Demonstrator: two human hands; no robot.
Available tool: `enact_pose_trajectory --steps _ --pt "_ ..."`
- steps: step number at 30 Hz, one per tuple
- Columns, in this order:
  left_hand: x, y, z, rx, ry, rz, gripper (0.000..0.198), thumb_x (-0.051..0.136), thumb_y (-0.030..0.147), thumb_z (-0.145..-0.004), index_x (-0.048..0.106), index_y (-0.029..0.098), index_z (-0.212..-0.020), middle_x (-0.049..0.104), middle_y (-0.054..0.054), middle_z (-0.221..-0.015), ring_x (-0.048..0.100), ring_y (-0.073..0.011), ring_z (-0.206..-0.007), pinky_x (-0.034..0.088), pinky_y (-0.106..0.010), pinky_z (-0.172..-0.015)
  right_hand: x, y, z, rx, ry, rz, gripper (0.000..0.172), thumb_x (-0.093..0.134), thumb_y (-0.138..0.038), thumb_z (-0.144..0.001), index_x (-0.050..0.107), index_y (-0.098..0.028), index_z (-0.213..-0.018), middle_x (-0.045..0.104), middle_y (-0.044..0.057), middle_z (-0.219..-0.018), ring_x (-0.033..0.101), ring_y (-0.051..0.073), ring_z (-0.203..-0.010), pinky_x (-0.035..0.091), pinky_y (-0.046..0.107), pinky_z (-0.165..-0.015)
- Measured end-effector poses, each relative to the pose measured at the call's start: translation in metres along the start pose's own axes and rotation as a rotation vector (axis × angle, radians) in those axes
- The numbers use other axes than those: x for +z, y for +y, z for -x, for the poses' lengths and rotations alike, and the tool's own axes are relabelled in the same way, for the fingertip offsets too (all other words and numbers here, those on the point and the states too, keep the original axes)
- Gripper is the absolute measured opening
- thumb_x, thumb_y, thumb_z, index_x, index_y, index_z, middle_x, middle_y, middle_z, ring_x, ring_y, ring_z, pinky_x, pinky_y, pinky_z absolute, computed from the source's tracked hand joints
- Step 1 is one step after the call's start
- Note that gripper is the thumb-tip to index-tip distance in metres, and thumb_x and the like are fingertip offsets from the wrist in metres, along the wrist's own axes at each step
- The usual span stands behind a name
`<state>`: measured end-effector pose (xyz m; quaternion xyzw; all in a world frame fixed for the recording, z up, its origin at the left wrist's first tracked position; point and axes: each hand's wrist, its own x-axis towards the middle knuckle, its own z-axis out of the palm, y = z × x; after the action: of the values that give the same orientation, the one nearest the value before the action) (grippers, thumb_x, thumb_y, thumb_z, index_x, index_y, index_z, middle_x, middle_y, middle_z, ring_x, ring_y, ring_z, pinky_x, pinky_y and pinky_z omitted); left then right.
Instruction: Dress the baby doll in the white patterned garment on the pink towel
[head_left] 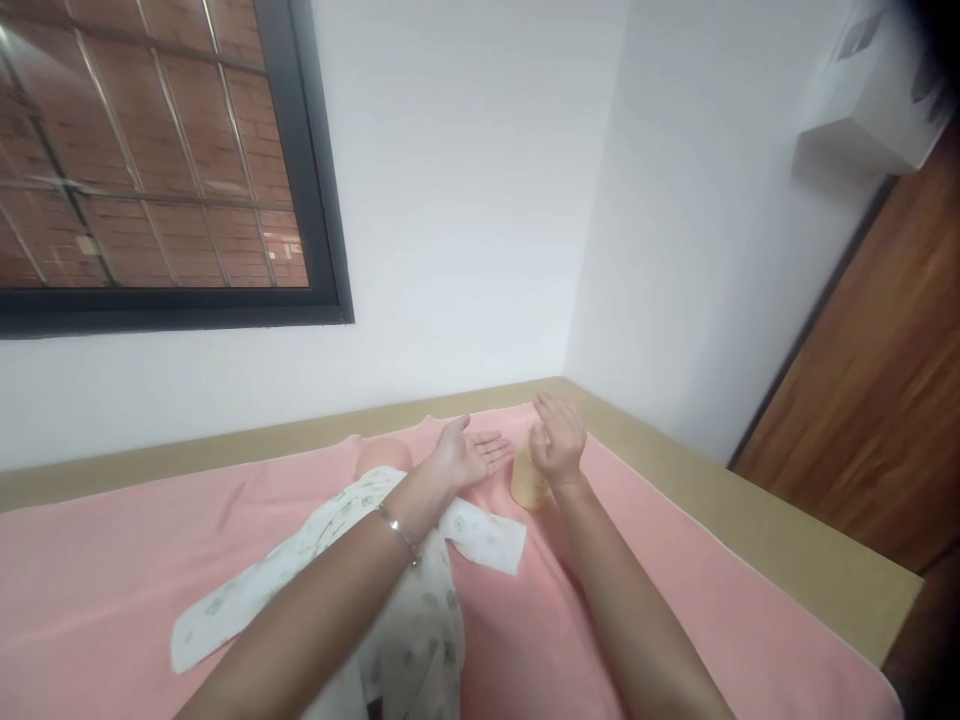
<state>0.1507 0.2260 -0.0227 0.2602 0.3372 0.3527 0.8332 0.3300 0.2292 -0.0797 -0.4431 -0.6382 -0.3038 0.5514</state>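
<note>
My left hand (pixel 476 455) is palm up with its fingers stretched out, above the upper part of a white baby garment with small green prints (pixel 420 600). Nothing lies on its palm. My right hand (pixel 557 438) is raised to the right, its fingers bent and partly apart, beside a yellowish bottle-like object (pixel 529 480). Whether it touches that object is unclear. A rounded skin-toned shape (pixel 382 455) shows at the garment's neck, partly behind my left forearm. One sleeve (pixel 487 535) points right, the other (pixel 217 605) lies to the lower left.
A pink sheet (pixel 285 510) covers a tan surface (pixel 787 530) with raised-looking edges against white walls. A dark-framed window (pixel 322 200) with bars is at the upper left. At the right are a wooden door (pixel 877 370) and a white wall box (pixel 870 100).
</note>
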Motion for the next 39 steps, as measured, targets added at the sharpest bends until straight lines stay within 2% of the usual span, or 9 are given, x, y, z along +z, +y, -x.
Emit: enact_pose_trajectory --steps 6,13,21,24,27,29,31,33,39 --pt "0.027 -0.010 -0.041 -0.047 -0.006 0.132 0.051 0.034 0.044 -0.087 0.046 0.002 -0.112 0.055 -0.024 -0.107 0.061 -0.0262 -0.093 0.055 -0.036 -0.069 0.023 0.005 0.023 -0.031 -0.056 -0.121 0.031 0.038 -0.020 -0.079 0.064 -0.015 -0.095 0.067 0.009 -0.101 0.058 0.019 -0.104 0.041 0.041 -0.096" --pt "0.026 -0.017 -0.063 -0.061 0.019 0.211 0.046 0.041 0.042 -0.086 0.050 0.001 -0.106 0.058 -0.022 -0.098 0.063 -0.0243 -0.083 0.054 -0.030 -0.061 0.026 0.006 0.027 -0.009 0.040 -0.143 0.032 0.038 -0.017 -0.077 0.065 -0.017 -0.094 0.068 0.009 -0.098 0.060 0.020 -0.100 0.043 0.044 -0.095" --pt "0.018 -0.016 -0.045 -0.014 -0.036 0.237 0.049 0.040 0.037 -0.086 0.045 0.001 -0.118 0.056 -0.024 -0.110 0.063 -0.0253 -0.092 0.055 -0.033 -0.069 0.015 -0.011 0.016 0.126 -0.078 -0.024 0.027 0.038 -0.019 -0.078 0.064 -0.019 -0.075 0.066 0.006 -0.076 0.061 0.018 -0.080 0.043 0.038 -0.092" --pt "0.013 -0.011 -0.014 0.041 -0.080 0.268 0.052 0.033 0.036 -0.088 0.040 -0.001 -0.124 0.054 -0.026 -0.114 0.062 -0.0258 -0.097 0.054 -0.034 -0.075 0.008 -0.037 -0.001 0.253 -0.123 0.012 0.030 0.037 -0.020 -0.082 0.063 -0.019 -0.068 0.064 0.004 -0.068 0.059 0.017 -0.072 0.037 0.040 -0.098" --pt "0.005 -0.008 0.026 0.125 -0.169 0.248 0.054 0.030 0.039 -0.090 0.043 0.000 -0.124 0.056 -0.025 -0.114 0.061 -0.0258 -0.100 0.051 -0.035 -0.083 0.002 -0.080 -0.012 0.277 -0.206 -0.159 0.033 0.035 -0.022 -0.087 0.065 -0.017 -0.099 0.064 0.009 -0.105 0.056 0.021 -0.104 0.025 0.046 -0.106" --pt "-0.002 -0.007 0.054 0.179 -0.255 0.195 0.056 0.031 0.044 -0.090 0.046 0.003 -0.126 0.056 -0.022 -0.119 0.058 -0.0265 -0.106 0.047 -0.038 -0.091 -0.001 -0.117 -0.010 0.319 -0.325 -0.325 0.041 0.034 -0.030 -0.091 0.053 -0.015 -0.124 0.048 0.011 -0.132 0.036 0.024 -0.128 0.019 0.049 -0.109" --pt "-0.011 -0.006 0.078 0.215 -0.309 0.143 0.057 0.032 0.047 -0.090 0.045 0.008 -0.129 0.053 -0.018 -0.126 0.053 -0.0265 -0.114 0.040 -0.040 -0.100 -0.006 -0.156 0.000 0.454 -0.364 -0.474 0.056 0.030 -0.036 -0.093 0.022 -0.013 -0.144 0.020 0.011 -0.148 0.012 0.025 -0.137 0.016 0.054 -0.109" --pt "-0.024 -0.005 0.095 0.254 -0.256 0.129 0.060 0.030 0.050 -0.090 0.041 0.011 -0.133 0.048 -0.016 -0.133 0.046 -0.0255 -0.122 0.034 -0.040 -0.105 -0.013 -0.194 0.014 0.475 -0.410 -0.575 0.061 0.025 -0.037 -0.095 0.002 -0.014 -0.147 0.003 0.008 -0.151 -0.001 0.027 -0.138 0.011 0.058 -0.109" --pt "-0.069 -0.019 0.122 0.456 -0.011 0.187 0.063 0.033 0.050 -0.088 0.029 0.017 -0.141 0.036 -0.010 -0.143 0.031 -0.0195 -0.132 0.028 -0.035 -0.110 -0.032 -0.267 0.028 0.439 -0.651 -0.758 0.061 0.032 -0.037 -0.093 0.007 -0.020 -0.147 0.000 0.001 -0.151 0.000 0.028 -0.137 0.008 0.053 -0.112"
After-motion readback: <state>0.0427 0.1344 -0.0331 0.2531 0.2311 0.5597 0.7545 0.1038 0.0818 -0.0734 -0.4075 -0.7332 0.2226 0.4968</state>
